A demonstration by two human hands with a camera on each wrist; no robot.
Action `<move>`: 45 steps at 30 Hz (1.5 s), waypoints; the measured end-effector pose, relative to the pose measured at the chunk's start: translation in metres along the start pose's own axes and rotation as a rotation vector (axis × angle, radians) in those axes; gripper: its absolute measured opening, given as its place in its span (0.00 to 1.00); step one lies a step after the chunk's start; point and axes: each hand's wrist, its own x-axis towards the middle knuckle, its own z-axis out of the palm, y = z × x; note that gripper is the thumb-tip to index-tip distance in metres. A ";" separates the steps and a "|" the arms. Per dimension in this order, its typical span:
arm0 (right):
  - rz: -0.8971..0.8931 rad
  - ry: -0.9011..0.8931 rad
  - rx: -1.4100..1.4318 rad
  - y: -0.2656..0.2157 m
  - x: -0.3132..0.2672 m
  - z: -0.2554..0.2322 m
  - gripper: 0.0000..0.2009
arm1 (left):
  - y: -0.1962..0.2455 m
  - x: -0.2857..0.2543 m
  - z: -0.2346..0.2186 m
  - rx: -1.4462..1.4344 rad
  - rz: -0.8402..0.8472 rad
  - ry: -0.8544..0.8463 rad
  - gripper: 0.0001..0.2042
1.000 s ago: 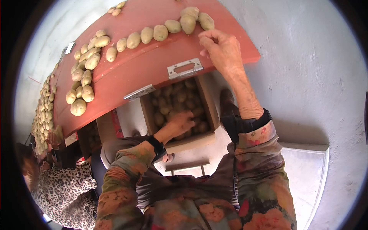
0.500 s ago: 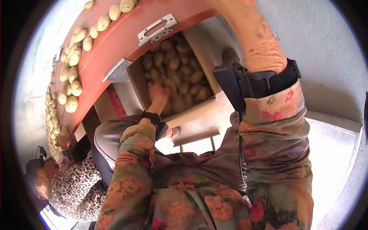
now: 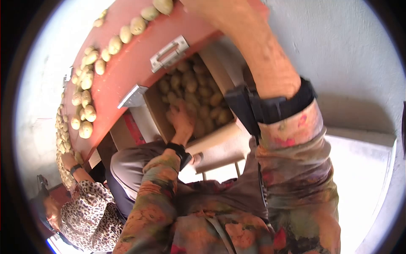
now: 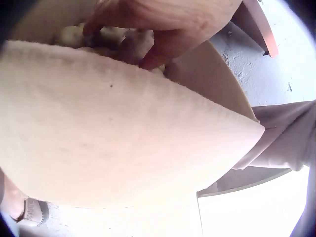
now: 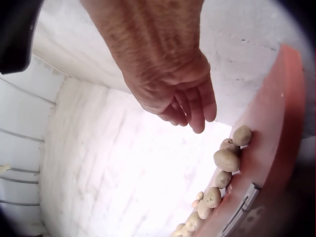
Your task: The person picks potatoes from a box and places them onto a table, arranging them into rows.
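My left hand [image 3: 182, 119] is down in a cardboard box [image 3: 218, 137] of potatoes [image 3: 204, 92]. In the left wrist view its thumb and fingers curl round a potato [image 4: 112, 35], partly hidden by the hand and the box flap. My right hand [image 5: 173, 89] hangs with loose fingers and an unfilled palm, above and beside a row of potatoes [image 5: 226, 161] on the red tabletop [image 5: 264, 111]. In the head view this hand lies beyond the top edge, with only the wrist and forearm showing.
Metal hinges [image 3: 169, 53] sit along the red board's near edge. More potatoes [image 3: 86, 129] lie in a bent line across it. At the left, a person in a leopard-print top [image 3: 91, 211] reaches to a heap of potatoes [image 3: 61, 137]. A wall [image 3: 347, 63] stands at the right.
My right hand has moved from the potatoes at the board's right end out past the head view's top edge. My left hand has shifted toward the box's left side. The head view has tilted.
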 end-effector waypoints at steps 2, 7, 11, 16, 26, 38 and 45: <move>-0.045 -0.061 0.021 -0.002 -0.002 -0.004 0.08 | 0.004 -0.002 0.000 -0.010 -0.011 -0.018 0.35; -0.029 0.023 -0.042 -0.003 -0.002 0.004 0.08 | 0.015 -0.012 -0.002 -0.045 0.027 0.079 0.34; -0.019 -0.021 -0.128 -0.011 -0.008 0.003 0.07 | 0.011 -0.006 0.013 -0.113 0.110 0.069 0.29; -0.080 -0.121 -0.339 -0.008 -0.016 0.002 0.06 | 0.024 -0.006 0.017 -0.256 0.139 0.055 0.27; -0.043 -0.384 -0.474 -0.019 -0.017 0.008 0.08 | -0.024 0.024 0.118 -0.918 0.036 -0.150 0.28; 0.000 -0.515 -0.603 -0.017 -0.018 0.004 0.11 | 0.096 -0.010 -0.114 -1.399 0.135 -0.542 0.23; 0.032 -0.482 -0.562 -0.014 -0.014 -0.005 0.12 | 0.116 -0.018 -0.179 -1.420 0.255 -0.541 0.23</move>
